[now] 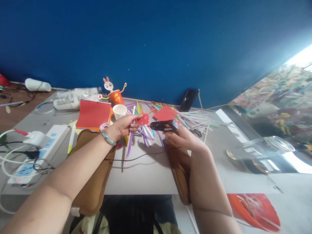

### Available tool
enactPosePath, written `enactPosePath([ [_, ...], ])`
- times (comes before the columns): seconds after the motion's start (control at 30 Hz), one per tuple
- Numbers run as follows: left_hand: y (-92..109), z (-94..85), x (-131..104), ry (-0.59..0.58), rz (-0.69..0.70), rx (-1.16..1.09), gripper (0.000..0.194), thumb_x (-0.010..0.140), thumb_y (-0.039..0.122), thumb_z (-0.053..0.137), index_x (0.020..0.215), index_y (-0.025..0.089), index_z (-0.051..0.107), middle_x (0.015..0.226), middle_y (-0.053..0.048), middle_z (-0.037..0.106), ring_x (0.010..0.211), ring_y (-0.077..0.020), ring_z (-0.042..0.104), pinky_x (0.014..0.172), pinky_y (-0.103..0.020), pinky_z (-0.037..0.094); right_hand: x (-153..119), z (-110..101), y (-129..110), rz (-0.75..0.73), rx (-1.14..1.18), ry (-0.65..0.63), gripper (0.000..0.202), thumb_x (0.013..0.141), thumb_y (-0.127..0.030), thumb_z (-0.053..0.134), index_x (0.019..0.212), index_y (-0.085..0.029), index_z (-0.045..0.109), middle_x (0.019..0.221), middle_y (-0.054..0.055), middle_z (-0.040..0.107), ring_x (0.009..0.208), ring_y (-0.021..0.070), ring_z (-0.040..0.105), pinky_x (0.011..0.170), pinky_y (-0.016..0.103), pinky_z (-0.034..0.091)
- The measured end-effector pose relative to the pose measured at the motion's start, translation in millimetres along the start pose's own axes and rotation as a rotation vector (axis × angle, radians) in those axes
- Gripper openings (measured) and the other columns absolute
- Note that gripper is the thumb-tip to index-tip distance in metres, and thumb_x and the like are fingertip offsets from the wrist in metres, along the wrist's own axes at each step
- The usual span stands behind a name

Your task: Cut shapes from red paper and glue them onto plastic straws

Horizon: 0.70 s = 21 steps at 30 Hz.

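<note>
My left hand [123,126] is closed, pinching the edge of a small red cutout [143,119] between thumb and finger. Purple and white sticks [130,141] run past its lower fingers; whether these are gripped too I cannot make out. My right hand [181,138] is wrapped round a black glue gun [162,125], whose nozzle points left, close to the red cutout. Behind my left hand stands a white paper cup [119,111]. Beyond it is a red paper cup [116,97] with a rabbit head [108,85] and yellow arms. Colourful sticks [147,135] lie beneath both hands.
Red paper sheets [94,113] lie left, another red sheet [165,113] behind the glue gun. A power strip [55,136] with cables sits far left. A phone [189,100] leans on the blue wall. Clear jars [260,148] stand right. Brown padded rests [91,175] lie under my forearms.
</note>
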<state>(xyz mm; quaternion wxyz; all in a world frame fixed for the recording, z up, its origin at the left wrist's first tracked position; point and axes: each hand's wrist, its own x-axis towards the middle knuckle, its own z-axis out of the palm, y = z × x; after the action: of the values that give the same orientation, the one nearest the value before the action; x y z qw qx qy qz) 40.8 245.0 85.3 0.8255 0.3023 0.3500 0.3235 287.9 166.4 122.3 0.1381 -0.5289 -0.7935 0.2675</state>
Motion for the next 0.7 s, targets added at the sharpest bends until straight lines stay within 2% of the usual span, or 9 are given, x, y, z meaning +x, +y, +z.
enactPosePath([
  [0.13, -0.7, -1.0, -0.9, -0.067, -0.049, 0.037, 0.021, 0.092, 0.016, 0.057, 0.071, 0.012, 0.056, 0.051, 0.005, 0.044, 0.032, 0.0001, 0.027, 0.032, -0.011, 0.017, 0.1, -0.5, 0.9, -0.009, -0.025, 0.016, 0.041, 0.091, -0.056, 0.046, 0.096, -0.020, 0.064, 0.071, 0.005, 0.064, 0.081, 0.0278, 0.059, 0.069, 0.035, 0.049],
  [0.37, -2.5, -5.1, -0.1, -0.119, -0.038, 0.082, 0.024, 0.091, 0.019, 0.060, 0.069, 0.013, 0.054, 0.049, 0.008, 0.037, 0.033, 0.0002, 0.026, 0.032, -0.011, 0.017, 0.2, 1.1, 3.8, 0.001, -0.002, 0.012, 0.043, 0.091, -0.057, 0.046, 0.102, -0.020, 0.064, 0.078, 0.006, 0.065, 0.084, 0.0271, 0.059, 0.073, 0.035, 0.049],
  [0.53, -1.2, -2.8, -1.7, -0.111, -0.033, 0.074, 0.025, 0.093, 0.018, 0.055, 0.069, 0.013, 0.054, 0.046, 0.008, 0.033, 0.032, -0.0001, 0.024, 0.032, -0.011, 0.016, 0.4, 1.2, 2.9, -0.007, 0.016, 0.023, 0.041, 0.091, -0.056, 0.047, 0.105, -0.020, 0.063, 0.079, 0.005, 0.064, 0.087, 0.0280, 0.058, 0.075, 0.035, 0.049],
  [0.7, 2.8, -2.0, -5.0, -0.087, -0.017, 0.018, 0.026, 0.095, 0.015, 0.052, 0.068, 0.013, 0.055, 0.045, 0.008, 0.035, 0.031, -0.0001, 0.024, 0.032, -0.011, 0.018, -2.1, 0.5, 1.9, -0.040, 0.061, 0.041, 0.041, 0.092, -0.054, 0.046, 0.101, -0.017, 0.062, 0.077, 0.005, 0.063, 0.082, 0.0237, 0.057, 0.073, 0.032, 0.047],
])
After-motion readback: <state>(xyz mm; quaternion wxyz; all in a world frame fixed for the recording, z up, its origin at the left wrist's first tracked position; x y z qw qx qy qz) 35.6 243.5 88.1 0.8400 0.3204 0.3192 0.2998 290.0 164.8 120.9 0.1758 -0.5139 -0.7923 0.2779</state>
